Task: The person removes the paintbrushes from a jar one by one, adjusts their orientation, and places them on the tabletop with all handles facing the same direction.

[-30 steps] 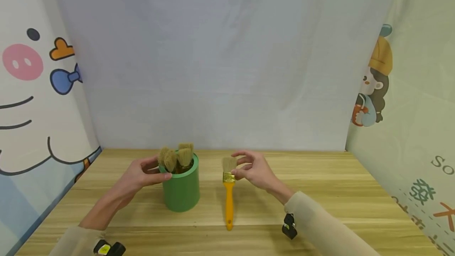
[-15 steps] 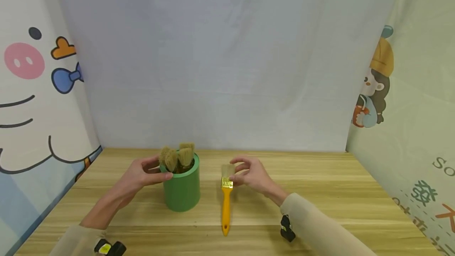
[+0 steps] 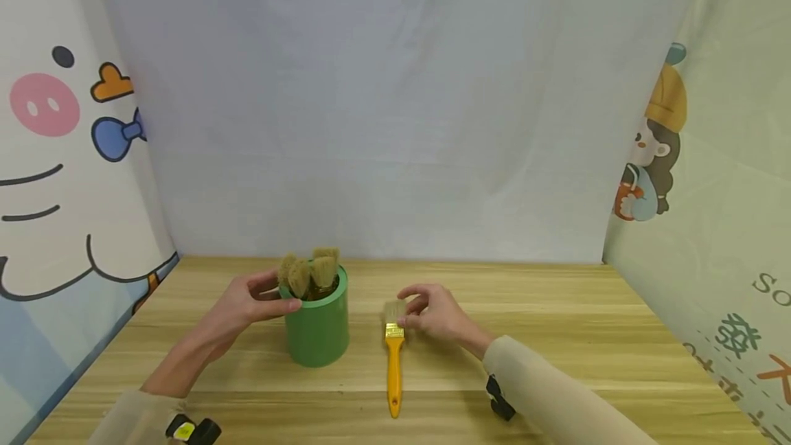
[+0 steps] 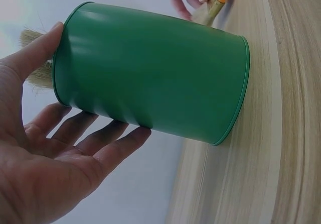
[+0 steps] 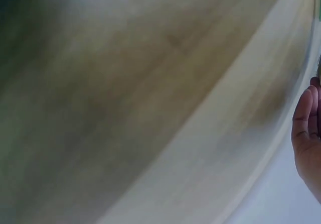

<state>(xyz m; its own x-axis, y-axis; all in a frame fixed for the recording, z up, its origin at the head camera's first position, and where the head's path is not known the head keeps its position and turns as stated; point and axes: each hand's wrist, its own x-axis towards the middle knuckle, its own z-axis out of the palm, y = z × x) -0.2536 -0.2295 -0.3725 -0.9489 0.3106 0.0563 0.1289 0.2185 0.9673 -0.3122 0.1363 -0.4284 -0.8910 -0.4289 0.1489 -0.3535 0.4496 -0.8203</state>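
My left hand holds the green cylindrical pot near its rim, thumb at the front and fingers around the far left side. Several paintbrushes stand in it with their bristles up; the pot hides their handles. To the right of the pot, my right hand pinches a single paintbrush near its gold ferrule. Its yellow handle points towards me, low over the table or on it; I cannot tell which. The left wrist view shows the thumb at the rim of the pot and the fingertips against its side.
The wooden table reaches back to a plain pale curtain. Cartoon-printed cloths hang at the left and right. Black wrist cameras are strapped to both wrists. Mostly blurred tabletop fills the right wrist view.
My right hand and the paintbrush in it have come a little towards me and slightly left. The left hand and the pot have stayed practically in place.
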